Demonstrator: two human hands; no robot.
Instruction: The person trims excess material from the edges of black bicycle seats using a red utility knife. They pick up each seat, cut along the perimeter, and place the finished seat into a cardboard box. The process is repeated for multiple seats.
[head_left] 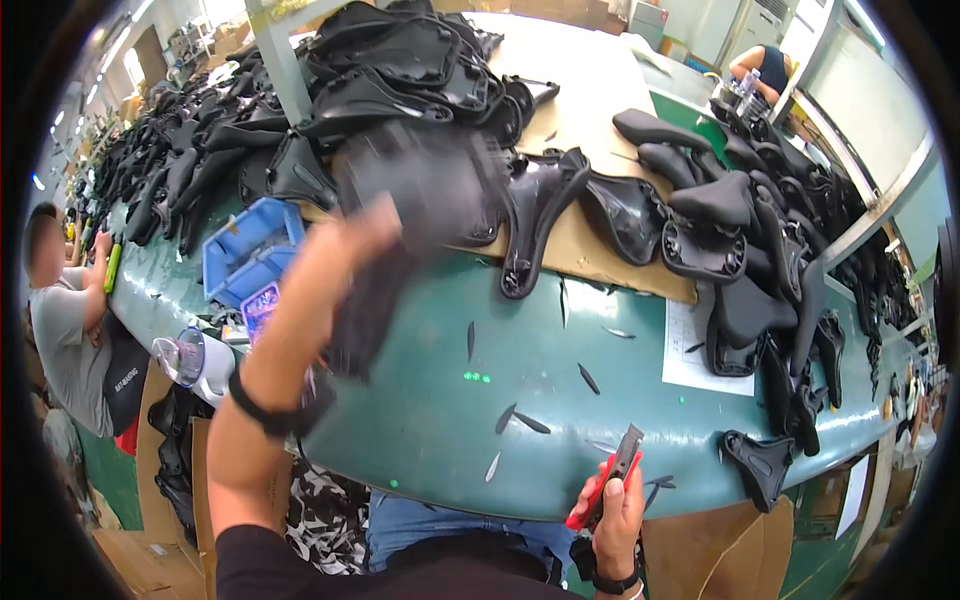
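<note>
The left hand [365,225] is raised over the green table [430,400] with its fingers clamped on a black bicycle saddle [420,200], which is smeared by motion blur, so the exact hold on it cannot be made out. The saddle hangs in the air just in front of the heaped black saddles [400,60] on the cardboard sheet [590,90]. The right hand [615,510] sits low at the table's near edge, closed around a red-handled utility knife [608,478] whose blade end points up and away from the body.

To carry this well, the saddle should probably travel in a clear arc wide of the knife hand, and the blade is best kept angled off the forearm while the other arm swings. Black trimmed slivers [530,422] lie scattered over the table (a few near the paper sheet [700,345]), so a bare patch makes the steadier landing spot. The blue parts bin [250,245] and the clear-lidded jug [195,360] stand close under the left forearm; the elbow should stay above them
</note>
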